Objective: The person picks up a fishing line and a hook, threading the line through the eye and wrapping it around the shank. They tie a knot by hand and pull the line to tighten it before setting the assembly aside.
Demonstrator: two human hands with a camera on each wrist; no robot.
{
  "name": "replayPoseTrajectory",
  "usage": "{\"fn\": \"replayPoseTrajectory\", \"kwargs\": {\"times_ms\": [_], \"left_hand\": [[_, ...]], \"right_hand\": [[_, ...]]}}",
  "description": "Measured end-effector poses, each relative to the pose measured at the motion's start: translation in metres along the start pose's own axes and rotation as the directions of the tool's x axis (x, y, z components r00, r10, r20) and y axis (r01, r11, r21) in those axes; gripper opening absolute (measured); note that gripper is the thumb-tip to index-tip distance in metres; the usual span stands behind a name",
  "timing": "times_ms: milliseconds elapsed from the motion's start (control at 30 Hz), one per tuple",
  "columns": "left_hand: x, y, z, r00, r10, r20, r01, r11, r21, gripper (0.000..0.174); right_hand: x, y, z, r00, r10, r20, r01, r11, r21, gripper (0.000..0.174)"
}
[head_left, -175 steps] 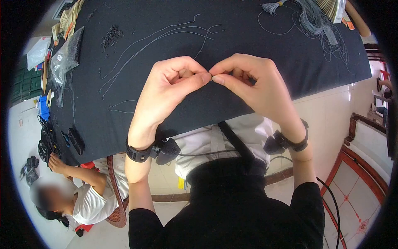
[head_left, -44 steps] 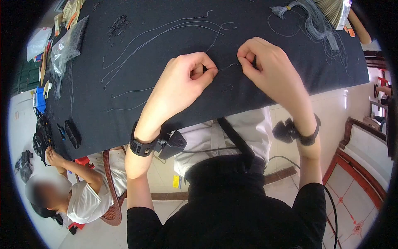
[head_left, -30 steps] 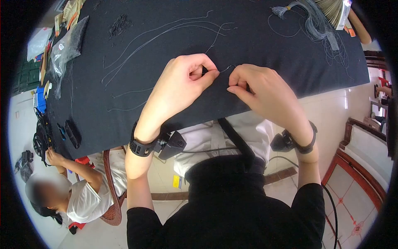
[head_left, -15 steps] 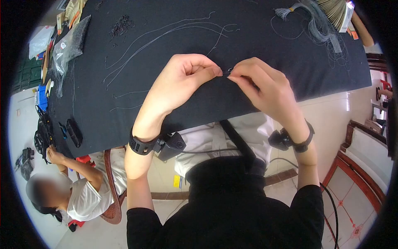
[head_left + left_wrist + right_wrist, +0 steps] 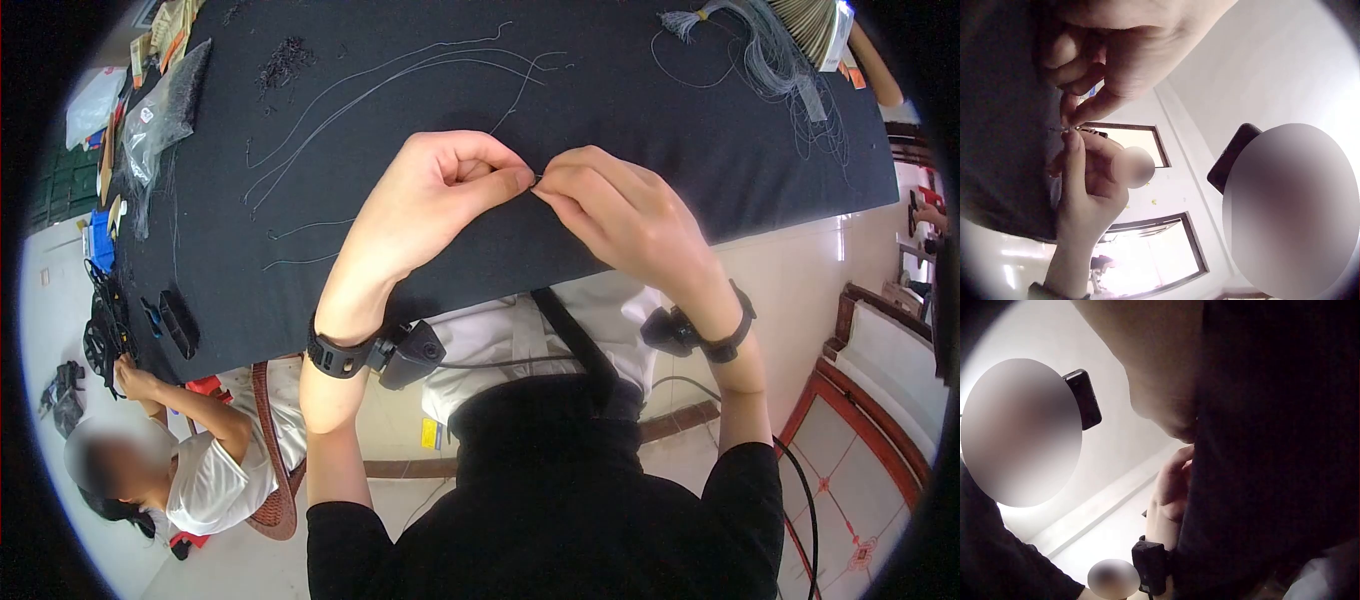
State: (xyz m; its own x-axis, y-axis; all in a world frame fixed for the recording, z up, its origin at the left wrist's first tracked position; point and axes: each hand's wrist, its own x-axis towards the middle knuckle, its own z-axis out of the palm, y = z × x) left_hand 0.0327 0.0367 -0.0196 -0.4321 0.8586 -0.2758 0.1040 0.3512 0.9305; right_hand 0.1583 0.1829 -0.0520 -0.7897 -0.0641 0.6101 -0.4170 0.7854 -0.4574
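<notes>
Over the dark tablecloth point(image 5: 640, 50), my left hand point(image 5: 415, 200) pinches a thin grey cord between thumb and forefinger. My right hand point(image 5: 635, 210) meets it fingertip to fingertip, its thumb and fingers pinching a small dark piece point(image 5: 537, 181) at the cord's end. What that piece is stays too small to tell. In the left wrist view, a short stretch of the cord point(image 5: 1057, 130) shows at the joined fingertips. The right wrist view has the fingertips mostly hidden. Several loose grey cords point(image 5: 395, 82) lie beyond the hands, and two shorter ones point(image 5: 305, 228) beside the left forearm.
A tied bundle of grey cords point(image 5: 770, 60) lies at the far right. A pile of tiny dark pieces point(image 5: 285, 62) and a clear plastic bag point(image 5: 165, 115) are at the far left. Another person point(image 5: 220, 480) sits at the left, near a black case point(image 5: 180, 325).
Earlier the hands stood apart with the cord's end showing between them. The right hand has come left to the left hand's fingertips and now pinches at the cord's end.
</notes>
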Motion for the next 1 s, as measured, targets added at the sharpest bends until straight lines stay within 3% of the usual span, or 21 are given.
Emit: {"fn": "replayPoseTrajectory", "kwargs": {"times_ms": [200,300,400,433,633,733,833,1000], "left_hand": [[0.000,0.000,0.000,1.000,-0.013,0.012,0.013,1.000,-0.018,0.012],[0.000,-0.001,0.001,1.000,-0.008,0.001,0.008,0.999,-0.037,0.012],[0.000,0.001,0.000,1.000,0.006,-0.019,-0.007,0.999,-0.035,0.011],[0.000,0.001,0.000,1.000,0.012,-0.026,-0.012,0.999,-0.033,0.011],[0.001,0.001,0.001,0.999,0.018,-0.034,-0.020,0.998,-0.062,0.010],[0.001,0.001,0.001,0.999,0.016,-0.031,-0.018,0.998,-0.059,0.010],[0.001,0.000,0.001,0.999,0.015,-0.030,-0.016,0.998,-0.057,0.011],[0.000,0.003,0.003,0.998,0.026,-0.060,-0.029,0.999,-0.043,0.011]], "right_hand": [[-0.001,-0.003,0.000,1.000,0.007,-0.023,-0.007,1.000,-0.013,0.015],[0.001,-0.006,0.000,0.994,0.107,-0.022,-0.105,0.991,0.083,0.012],[0.008,-0.016,-0.014,0.884,0.464,0.054,-0.462,0.850,0.253,0.009],[0.010,-0.017,-0.013,0.851,0.524,0.040,-0.517,0.819,0.249,0.009],[0.015,-0.018,-0.009,0.811,0.582,0.062,-0.582,0.793,0.180,0.014],[0.020,-0.021,-0.012,0.699,0.690,0.186,-0.714,0.661,0.229,0.015],[0.019,-0.021,-0.010,0.734,0.652,0.191,-0.680,0.702,0.211,0.017],[0.023,-0.025,-0.016,0.666,0.708,0.232,-0.746,0.632,0.210,0.017]]}}
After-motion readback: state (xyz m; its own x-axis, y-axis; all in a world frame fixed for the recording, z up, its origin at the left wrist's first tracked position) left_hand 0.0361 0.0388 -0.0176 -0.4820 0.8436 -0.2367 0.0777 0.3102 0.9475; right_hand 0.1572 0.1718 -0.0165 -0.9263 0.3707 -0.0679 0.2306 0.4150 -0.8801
